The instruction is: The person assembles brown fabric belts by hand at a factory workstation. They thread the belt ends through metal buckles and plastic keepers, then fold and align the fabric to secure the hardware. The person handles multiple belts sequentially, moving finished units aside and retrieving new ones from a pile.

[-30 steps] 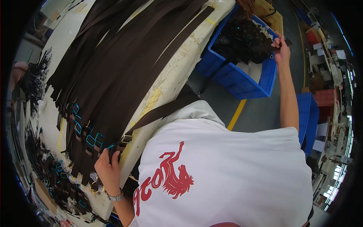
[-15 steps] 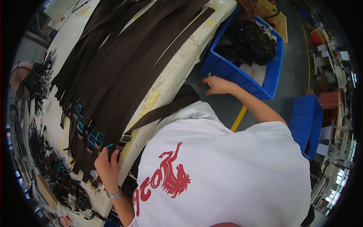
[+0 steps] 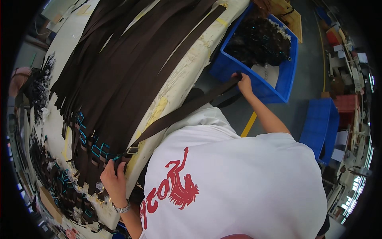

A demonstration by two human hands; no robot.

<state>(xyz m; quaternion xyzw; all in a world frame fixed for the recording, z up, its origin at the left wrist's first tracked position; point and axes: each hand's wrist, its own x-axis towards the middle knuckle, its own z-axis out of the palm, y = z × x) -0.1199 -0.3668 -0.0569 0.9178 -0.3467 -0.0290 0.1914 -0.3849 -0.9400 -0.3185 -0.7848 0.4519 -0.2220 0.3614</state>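
A dark brown strap (image 3: pixel 181 113) stretches from the table's near edge across my lap to my right hand (image 3: pixel 245 84). That hand is closed round it beside the blue crate, and a loose length hangs below. At the strap's other end lies a metal buckle (image 3: pixel 132 150). My left hand (image 3: pixel 114 177), with a watch on the wrist, pinches the strap end just below the buckle; the fingertips partly hide what they hold. Many more dark straps (image 3: pixel 115 75) cover the white table (image 3: pixel 195 49) lengthwise, several ending in buckles with blue edges (image 3: pixel 96 150).
A blue crate (image 3: pixel 278 95) to the right holds a heap of dark straps (image 3: pixel 258 44). Behind it stands a yellowish crate (image 3: pixel 292 20). Another blue crate (image 3: pixel 318 123) is farther right. More bundled straps and buckles (image 3: pixel 65 181) lie at the table's left.
My right hand has taken hold of the strap and pulled it up and right, so it now runs taut. My left hand has stayed almost where it was.
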